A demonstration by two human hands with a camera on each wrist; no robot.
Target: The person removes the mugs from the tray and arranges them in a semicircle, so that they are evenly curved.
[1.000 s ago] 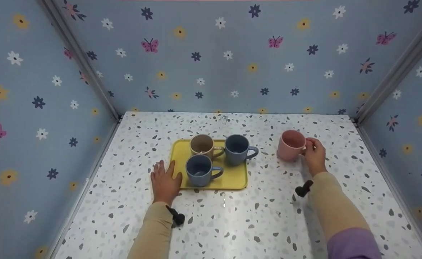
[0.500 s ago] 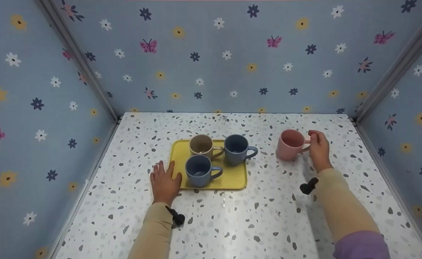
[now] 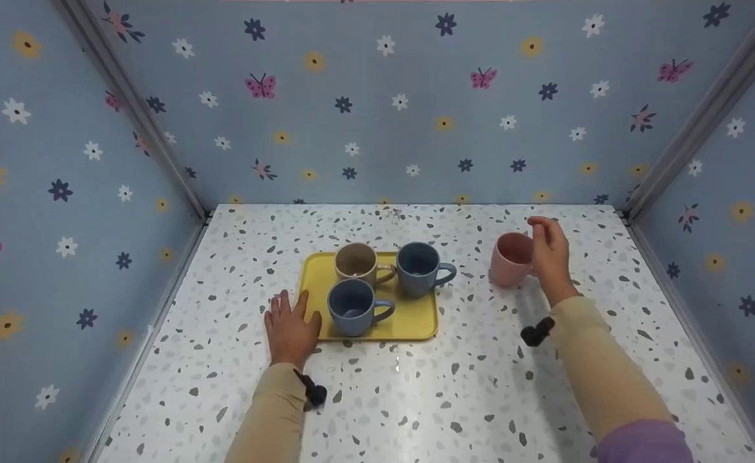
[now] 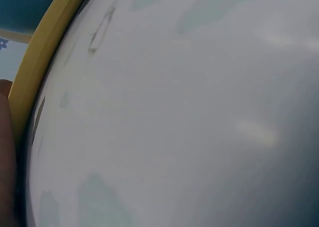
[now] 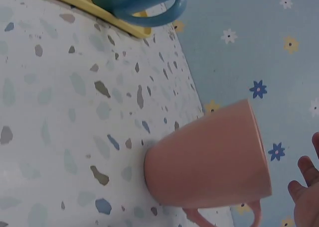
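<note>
My left hand (image 3: 292,331) lies with fingers spread at the left edge of a yellow tray (image 3: 409,325), the thumb over its rim. Three mugs stand upright on the tray: a beige mug (image 3: 355,260) at the back, a blue mug (image 3: 350,307) in front of it and another blue mug (image 3: 418,269) to the right. A pink mug (image 3: 509,262) stands on the table, right of the tray. Beside it is my right hand (image 3: 551,260), holding nothing, hiding most of the handle in the head view. The right wrist view shows its relaxed fingers (image 5: 308,170) apart from the pink mug.
The speckled white table (image 3: 448,399) meets a blue flowered wall (image 3: 377,103) at the back, with similar panels on both sides. Grey metal posts (image 3: 692,128) mark the corners. Small black devices (image 3: 537,332) sit at both wrists.
My right hand has let go of the pink mug's handle, drawn off to the right, then risen up and back left over the handle. My left hand has stayed on the tray's edge.
</note>
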